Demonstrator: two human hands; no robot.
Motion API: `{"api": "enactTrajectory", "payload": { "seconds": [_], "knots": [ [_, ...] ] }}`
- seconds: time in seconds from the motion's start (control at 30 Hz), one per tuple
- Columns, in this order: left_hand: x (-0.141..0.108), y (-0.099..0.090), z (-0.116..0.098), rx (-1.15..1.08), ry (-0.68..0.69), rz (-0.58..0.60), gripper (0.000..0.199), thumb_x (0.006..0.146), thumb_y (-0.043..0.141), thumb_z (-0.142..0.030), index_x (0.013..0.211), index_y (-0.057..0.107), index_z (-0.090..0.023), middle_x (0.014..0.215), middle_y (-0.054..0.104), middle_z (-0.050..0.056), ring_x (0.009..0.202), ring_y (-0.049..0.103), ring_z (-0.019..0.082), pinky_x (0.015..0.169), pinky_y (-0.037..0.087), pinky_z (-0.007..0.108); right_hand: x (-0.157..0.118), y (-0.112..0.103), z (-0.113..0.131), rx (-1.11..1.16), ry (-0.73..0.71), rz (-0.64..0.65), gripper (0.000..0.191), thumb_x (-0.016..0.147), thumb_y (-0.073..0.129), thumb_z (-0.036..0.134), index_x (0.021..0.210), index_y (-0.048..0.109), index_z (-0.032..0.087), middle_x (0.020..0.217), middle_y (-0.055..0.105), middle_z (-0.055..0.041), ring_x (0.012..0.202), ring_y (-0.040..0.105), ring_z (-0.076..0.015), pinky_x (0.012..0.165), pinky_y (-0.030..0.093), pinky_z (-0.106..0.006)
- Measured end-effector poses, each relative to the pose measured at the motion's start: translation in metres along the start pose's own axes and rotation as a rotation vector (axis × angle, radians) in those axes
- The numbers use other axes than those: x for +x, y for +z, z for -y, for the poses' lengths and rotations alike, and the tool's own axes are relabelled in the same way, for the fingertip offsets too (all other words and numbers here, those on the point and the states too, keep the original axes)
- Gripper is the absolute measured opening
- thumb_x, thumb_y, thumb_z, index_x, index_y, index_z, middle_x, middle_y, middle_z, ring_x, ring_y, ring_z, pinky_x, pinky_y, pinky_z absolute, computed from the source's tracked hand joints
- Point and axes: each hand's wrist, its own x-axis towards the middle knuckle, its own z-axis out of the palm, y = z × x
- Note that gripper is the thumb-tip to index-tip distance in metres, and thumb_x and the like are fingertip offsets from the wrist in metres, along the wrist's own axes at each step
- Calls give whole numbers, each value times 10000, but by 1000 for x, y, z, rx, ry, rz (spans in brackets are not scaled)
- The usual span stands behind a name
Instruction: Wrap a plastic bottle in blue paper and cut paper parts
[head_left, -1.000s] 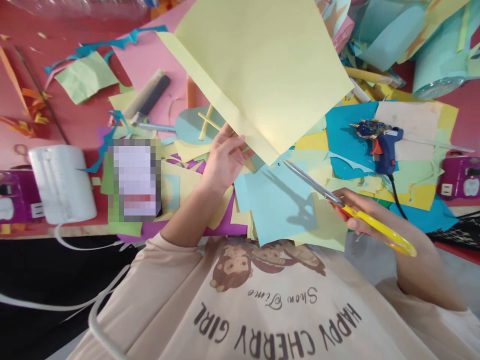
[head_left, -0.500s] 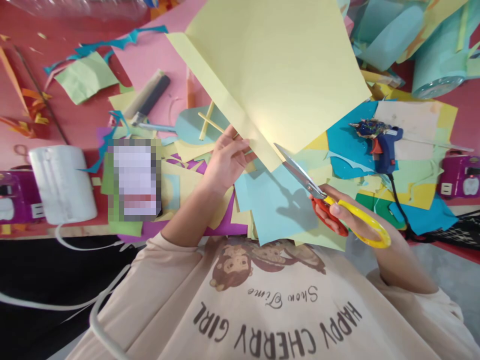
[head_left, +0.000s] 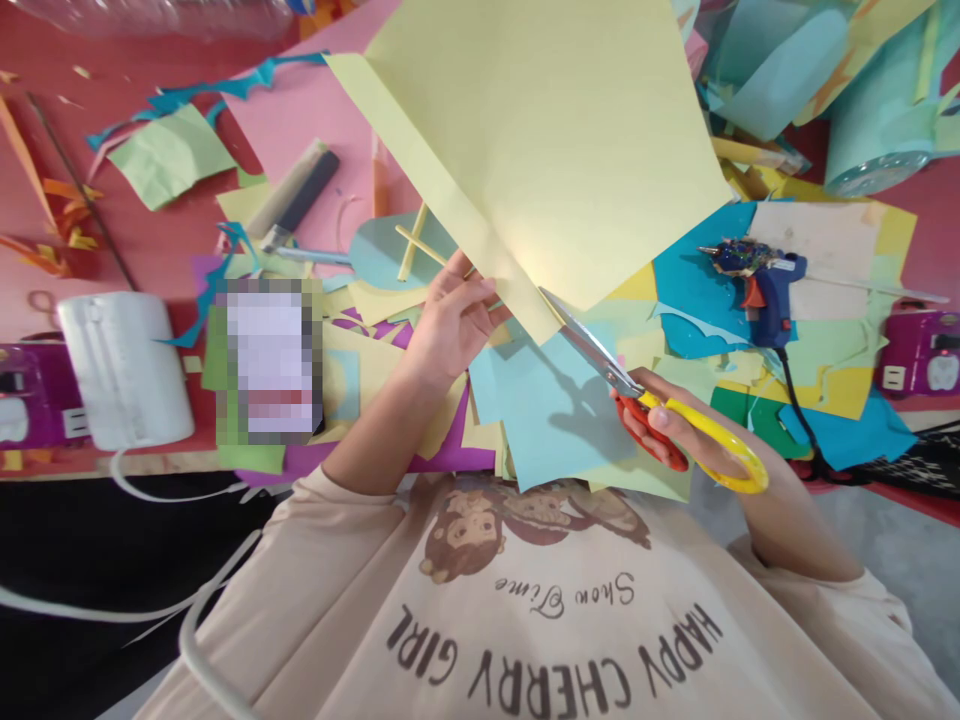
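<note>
My left hand pinches the near edge of a large pale yellow paper sheet, which is raised above the table. A strip along the sheet's left side is partly separated from it or folded. In my right hand is a pair of scissors with red and yellow handles. The blades point up and left, and their tips meet the sheet's lower corner, close to my left fingers. Part of the blades is hidden by the paper. Under both hands lie light blue paper pieces.
A blue hot glue gun lies on blue paper at the right, its black cord hanging down. At the left are a blurred phone, a white power bank-like box and a utility knife. A light blue cylinder lies at the back right.
The scissors and my right hand have shifted slightly left, and the blade tips sit a bit further onto the paper. The sheet has moved slightly left. My left hand stays in place.
</note>
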Motion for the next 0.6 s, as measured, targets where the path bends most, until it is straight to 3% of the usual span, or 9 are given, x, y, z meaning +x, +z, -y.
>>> {"api": "enactTrajectory", "payload": {
  "seconds": [0.27,0.6],
  "knots": [
    [-1,-1,0,28,5,14,117,807,616,-226,922,602,-249,626,584,-57,628,663,102,633,585,220,1,1,2,-2,4,-4,527,839,460,717,1049,456,234,653,405,70,424,320,-45,371,264,-203],
    [-1,1,-1,-42,-9,18,219,719,618,-97,886,612,-239,605,564,-68,566,617,74,610,577,194,0,3,4,-22,0,-15,463,870,452,673,1014,452,234,632,407,75,418,284,-38,439,264,-240]
  ]
}}
